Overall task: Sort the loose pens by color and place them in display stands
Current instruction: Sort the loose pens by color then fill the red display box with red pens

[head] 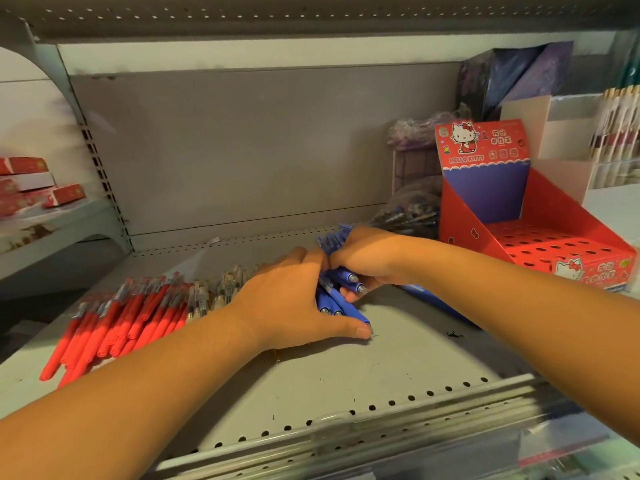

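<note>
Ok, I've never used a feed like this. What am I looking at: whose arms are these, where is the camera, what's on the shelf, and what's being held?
There is no machine here. The arms belong to a person, and the single picture comes from a wide-angle camera worn on their head, looking forward and down at a shop shelf.

The right hand has its fingers curled round a bundle of blue pens. The left hand lies over the same bundle, with its thumb stretched along the shelf.

To the left of the hands is a row of red pens, and next to it some pale pens, partly hidden by the left hand.

On the right stands a red display stand with a grid of holes. The holes in view hold no pens. Behind it are other boxes, too blurred to identify.
</note>
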Tool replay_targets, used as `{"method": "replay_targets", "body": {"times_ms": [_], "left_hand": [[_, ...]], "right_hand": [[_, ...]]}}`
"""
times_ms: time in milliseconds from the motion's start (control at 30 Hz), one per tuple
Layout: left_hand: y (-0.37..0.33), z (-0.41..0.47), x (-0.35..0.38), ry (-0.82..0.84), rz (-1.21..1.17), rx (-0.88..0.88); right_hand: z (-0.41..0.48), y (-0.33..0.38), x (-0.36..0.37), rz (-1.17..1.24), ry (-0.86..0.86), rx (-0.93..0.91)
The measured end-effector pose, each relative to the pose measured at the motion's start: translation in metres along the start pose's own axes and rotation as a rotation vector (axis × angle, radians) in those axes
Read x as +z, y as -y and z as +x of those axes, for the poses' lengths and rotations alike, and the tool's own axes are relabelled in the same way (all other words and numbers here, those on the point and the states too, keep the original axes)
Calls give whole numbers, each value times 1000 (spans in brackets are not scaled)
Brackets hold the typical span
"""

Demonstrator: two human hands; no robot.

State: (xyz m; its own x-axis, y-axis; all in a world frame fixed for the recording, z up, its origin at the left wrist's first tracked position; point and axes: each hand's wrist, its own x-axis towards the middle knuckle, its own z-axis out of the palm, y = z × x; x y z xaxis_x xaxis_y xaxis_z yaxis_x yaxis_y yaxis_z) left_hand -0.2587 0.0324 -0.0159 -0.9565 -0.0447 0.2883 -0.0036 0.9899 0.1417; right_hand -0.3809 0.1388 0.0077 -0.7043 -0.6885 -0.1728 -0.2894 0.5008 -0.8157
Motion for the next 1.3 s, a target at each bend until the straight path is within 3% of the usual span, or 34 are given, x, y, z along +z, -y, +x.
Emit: {"method": "replay_targets", "body": {"times_ms": [133, 233, 367, 533, 667, 767, 1133, 1300], "left_hand": [[-4, -3, 5, 45, -43, 56], [-8, -2, 11, 82, 61, 91], [-4, 1, 11, -8, 125, 144], [6, 6, 5, 143, 32, 162], [9, 11, 1, 202, 58, 193], [4, 13, 0, 212, 96, 237], [0, 18, 2, 212, 96, 310], [4, 16, 2, 180, 84, 321]], "right_hand": [[-1, -5, -3, -136, -35, -40], [-4, -7, -3, -222, -12, -38], [-10, -11, -12, -186, 63, -65], [-24, -15, -38, -238, 68, -113], [-35, -21, -63, -765, -120, -44], [-46, -34, -67, -939, -92, 123], [-41, -43, -64, -821, 43, 161], [-41, -42, -55, -936, 90, 150]]}}
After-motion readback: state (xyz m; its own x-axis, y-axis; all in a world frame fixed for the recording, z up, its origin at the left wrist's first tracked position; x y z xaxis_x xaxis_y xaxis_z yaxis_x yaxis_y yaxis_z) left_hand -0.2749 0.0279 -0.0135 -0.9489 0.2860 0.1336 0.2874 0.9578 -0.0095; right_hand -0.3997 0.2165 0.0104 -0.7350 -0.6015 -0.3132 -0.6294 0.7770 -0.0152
